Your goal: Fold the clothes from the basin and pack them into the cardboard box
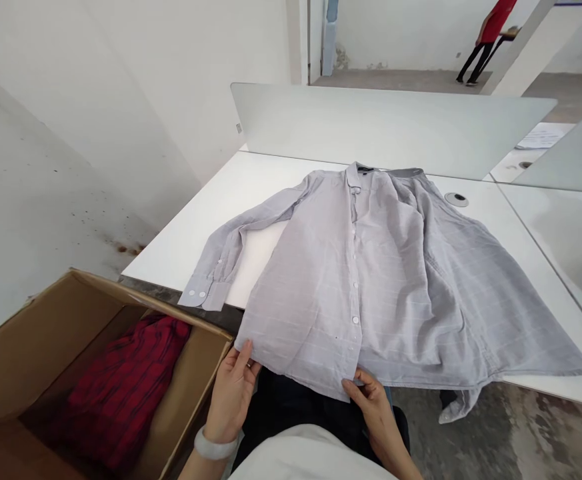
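A light grey button-up shirt lies spread on a white table, its collar toward the far side. Its hem hangs a little over the near edge. My left hand pinches the hem at the shirt's lower left corner, thumb on top. At the bottom of the button placket, my right hand grips the hem between thumb and fingers. One sleeve stretches out to the left, with its buttoned cuff over the table's edge. On the right, the shirt's other side is spread wide with loose folds, and a piece dangles below the edge.
An open cardboard box at the lower left holds a red and black checked garment. A frosted divider stands along the back of the white table. A round cable grommet is beside the shirt. Farther off stands a person in red.
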Action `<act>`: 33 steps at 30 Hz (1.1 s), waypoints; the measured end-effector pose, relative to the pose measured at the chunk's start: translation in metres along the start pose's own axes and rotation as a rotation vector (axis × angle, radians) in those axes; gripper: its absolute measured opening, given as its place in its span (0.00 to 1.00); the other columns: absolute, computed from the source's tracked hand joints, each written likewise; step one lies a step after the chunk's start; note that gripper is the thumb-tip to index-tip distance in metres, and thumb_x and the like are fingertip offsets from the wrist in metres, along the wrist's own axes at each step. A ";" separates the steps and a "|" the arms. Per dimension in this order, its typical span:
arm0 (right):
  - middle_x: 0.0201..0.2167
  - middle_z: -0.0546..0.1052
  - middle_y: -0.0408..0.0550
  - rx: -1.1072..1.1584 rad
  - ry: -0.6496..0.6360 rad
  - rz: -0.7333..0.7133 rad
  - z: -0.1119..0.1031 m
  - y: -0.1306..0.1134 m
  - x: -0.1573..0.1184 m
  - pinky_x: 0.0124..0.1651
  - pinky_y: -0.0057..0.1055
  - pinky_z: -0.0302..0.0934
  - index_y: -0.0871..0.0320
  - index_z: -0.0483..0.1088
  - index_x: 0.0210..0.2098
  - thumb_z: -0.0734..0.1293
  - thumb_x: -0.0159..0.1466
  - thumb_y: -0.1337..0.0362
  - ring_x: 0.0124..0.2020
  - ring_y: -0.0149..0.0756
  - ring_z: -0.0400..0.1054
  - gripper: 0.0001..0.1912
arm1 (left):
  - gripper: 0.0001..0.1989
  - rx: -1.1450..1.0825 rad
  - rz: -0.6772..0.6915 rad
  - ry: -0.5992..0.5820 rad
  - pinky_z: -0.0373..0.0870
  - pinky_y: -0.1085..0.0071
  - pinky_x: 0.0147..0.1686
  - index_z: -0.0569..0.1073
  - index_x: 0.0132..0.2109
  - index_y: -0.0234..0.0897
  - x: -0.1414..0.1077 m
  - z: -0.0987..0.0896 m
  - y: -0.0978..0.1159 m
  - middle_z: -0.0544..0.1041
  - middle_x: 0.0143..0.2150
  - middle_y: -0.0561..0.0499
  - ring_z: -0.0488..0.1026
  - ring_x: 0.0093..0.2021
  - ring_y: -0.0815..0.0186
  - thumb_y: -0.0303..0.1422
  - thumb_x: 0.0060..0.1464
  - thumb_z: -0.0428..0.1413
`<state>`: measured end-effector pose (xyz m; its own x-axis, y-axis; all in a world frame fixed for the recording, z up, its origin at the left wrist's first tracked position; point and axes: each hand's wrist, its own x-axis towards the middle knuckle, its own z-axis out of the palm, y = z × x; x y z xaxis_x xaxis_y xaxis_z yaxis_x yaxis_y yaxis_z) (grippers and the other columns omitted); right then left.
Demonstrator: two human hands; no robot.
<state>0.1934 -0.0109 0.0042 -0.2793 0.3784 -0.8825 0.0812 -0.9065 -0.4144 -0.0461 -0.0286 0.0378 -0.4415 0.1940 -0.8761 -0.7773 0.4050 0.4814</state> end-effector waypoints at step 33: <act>0.28 0.77 0.47 -0.862 0.224 -0.711 -0.048 -0.234 0.300 0.36 0.27 0.59 0.60 0.73 0.30 0.59 0.57 0.67 0.29 0.31 0.68 0.11 | 0.27 2.155 1.108 -0.942 0.52 0.53 0.55 0.76 0.45 0.42 0.318 0.467 0.060 0.73 0.53 0.46 0.62 0.56 0.50 0.14 0.39 0.54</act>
<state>0.1367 0.3236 -0.1742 -0.3546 0.8586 -0.3702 0.6274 -0.0750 -0.7750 -0.0233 0.4746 -0.2249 0.4555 0.6972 -0.5536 0.8828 -0.2734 0.3820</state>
